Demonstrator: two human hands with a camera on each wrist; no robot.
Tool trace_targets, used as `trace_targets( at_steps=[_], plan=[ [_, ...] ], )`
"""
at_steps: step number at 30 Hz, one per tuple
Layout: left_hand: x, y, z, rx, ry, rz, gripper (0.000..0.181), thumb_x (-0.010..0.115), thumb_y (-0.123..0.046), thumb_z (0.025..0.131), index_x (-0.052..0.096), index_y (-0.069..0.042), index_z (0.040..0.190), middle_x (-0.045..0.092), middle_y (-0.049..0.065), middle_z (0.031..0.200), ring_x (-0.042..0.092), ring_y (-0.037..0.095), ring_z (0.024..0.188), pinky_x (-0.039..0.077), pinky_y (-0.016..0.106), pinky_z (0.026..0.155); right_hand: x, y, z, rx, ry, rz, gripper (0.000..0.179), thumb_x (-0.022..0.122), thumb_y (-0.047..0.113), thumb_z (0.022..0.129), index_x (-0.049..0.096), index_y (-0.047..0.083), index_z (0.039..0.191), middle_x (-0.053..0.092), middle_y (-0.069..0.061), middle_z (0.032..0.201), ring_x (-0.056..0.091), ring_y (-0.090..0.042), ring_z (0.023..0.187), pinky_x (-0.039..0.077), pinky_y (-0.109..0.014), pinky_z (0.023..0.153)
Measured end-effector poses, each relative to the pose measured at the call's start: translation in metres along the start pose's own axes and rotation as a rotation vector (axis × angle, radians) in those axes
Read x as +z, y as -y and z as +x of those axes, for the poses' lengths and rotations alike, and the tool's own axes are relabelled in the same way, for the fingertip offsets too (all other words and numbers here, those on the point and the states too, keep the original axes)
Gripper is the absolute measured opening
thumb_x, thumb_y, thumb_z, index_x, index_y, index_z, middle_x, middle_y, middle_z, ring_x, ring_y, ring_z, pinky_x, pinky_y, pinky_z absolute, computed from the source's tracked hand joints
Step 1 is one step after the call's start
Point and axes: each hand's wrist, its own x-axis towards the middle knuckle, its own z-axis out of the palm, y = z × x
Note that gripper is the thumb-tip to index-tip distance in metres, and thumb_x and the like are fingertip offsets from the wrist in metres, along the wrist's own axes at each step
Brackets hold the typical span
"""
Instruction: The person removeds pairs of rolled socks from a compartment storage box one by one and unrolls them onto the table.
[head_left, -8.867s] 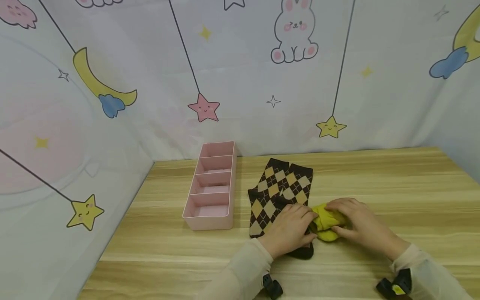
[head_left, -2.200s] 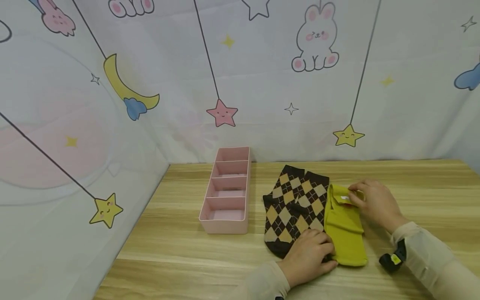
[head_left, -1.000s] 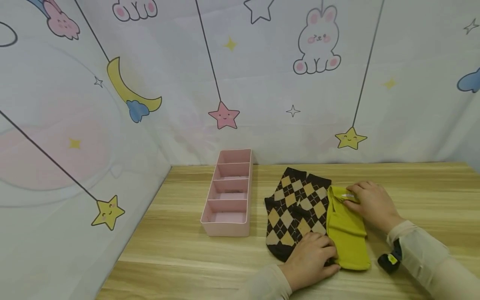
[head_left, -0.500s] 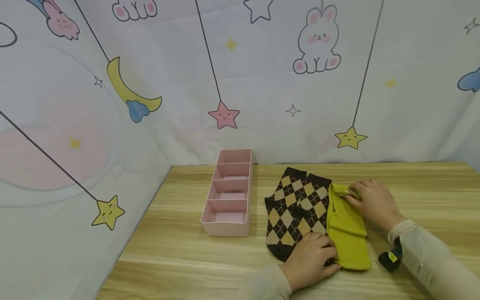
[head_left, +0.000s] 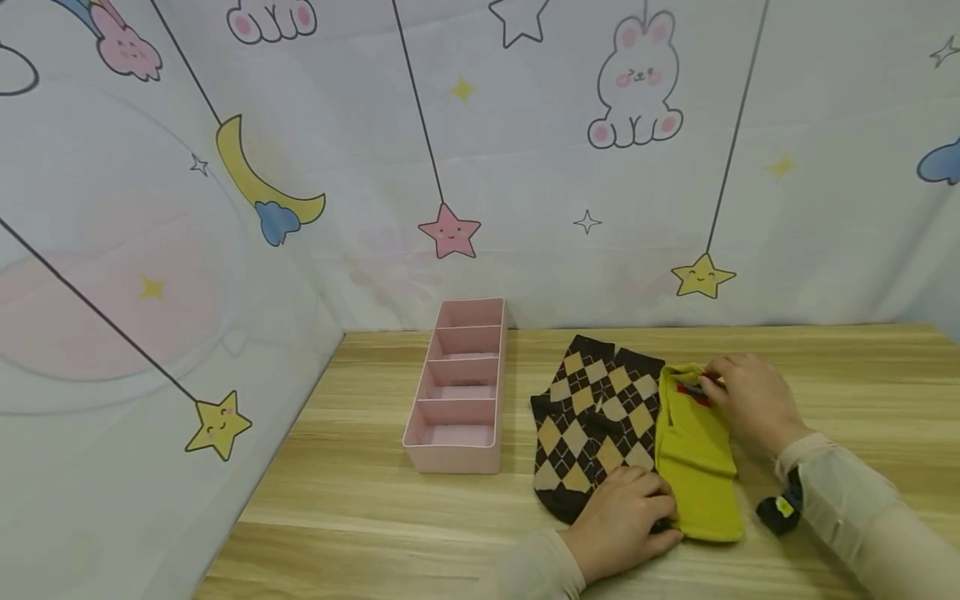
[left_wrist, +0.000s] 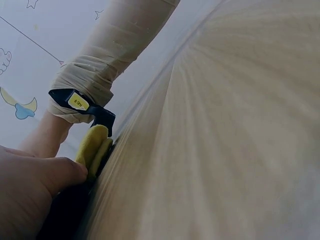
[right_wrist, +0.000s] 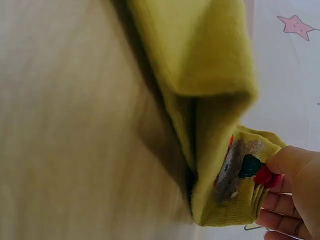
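Observation:
A pair of yellow socks [head_left: 697, 475] lies lengthwise on the table, one on the other, with creases across the middle. My right hand [head_left: 753, 400] pinches the cuff at the far end between thumb and fingers. In the right wrist view a red, green and grey pattern [right_wrist: 237, 170] shows on the cuff beside the thumb. My left hand [head_left: 622, 521] holds the near left corner of the yellow socks, its thumb against their edge in the left wrist view. Under that hand lie brown argyle socks [head_left: 592, 417], side by side and touching the yellow ones; part of their toes is hidden.
A pink box [head_left: 453, 458] with several compartments in a row stands left of the socks. The wooden table [head_left: 337, 500] meets a white printed cloth backdrop [head_left: 525, 275] at the back and left. Dark wrist cameras [head_left: 780, 512] sit at the sleeves.
The yellow socks were bundled in the right hand earliest, then laid out long. Lately the right hand has shifted the cuff slightly away, and its red patch shows more. The left hand stays nearly still.

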Motion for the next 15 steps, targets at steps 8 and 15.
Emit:
trace_targets(
  at_steps=[8, 15],
  plan=[
    [-0.0017, 0.0008, 0.0002, 0.012, 0.032, -0.024, 0.014, 0.062, -0.042, 0.09, 0.069, -0.03, 0.091, 0.062, -0.015, 0.102, 0.052, 0.0, 0.095, 0.038, 0.012, 0.088, -0.0053, -0.0048, 0.0038, -0.007, -0.009, -0.014, 0.018, 0.064, 0.016, 0.089, 0.068, -0.002, 0.09, 0.068, -0.016, 0.084, 0.058, -0.035, 0.08, 0.046, -0.053, 0.073],
    [-0.0025, 0.0001, 0.0006, 0.016, 0.033, -0.033, 0.014, 0.063, -0.042, 0.09, 0.069, -0.03, 0.092, 0.062, -0.015, 0.102, 0.052, 0.0, 0.095, 0.039, 0.012, 0.089, -0.0061, -0.0067, 0.0091, 0.017, 0.027, -0.009, 0.021, 0.061, 0.016, 0.091, 0.067, -0.004, 0.094, 0.069, -0.019, 0.089, 0.06, -0.039, 0.086, 0.045, -0.056, 0.078]
  ],
)
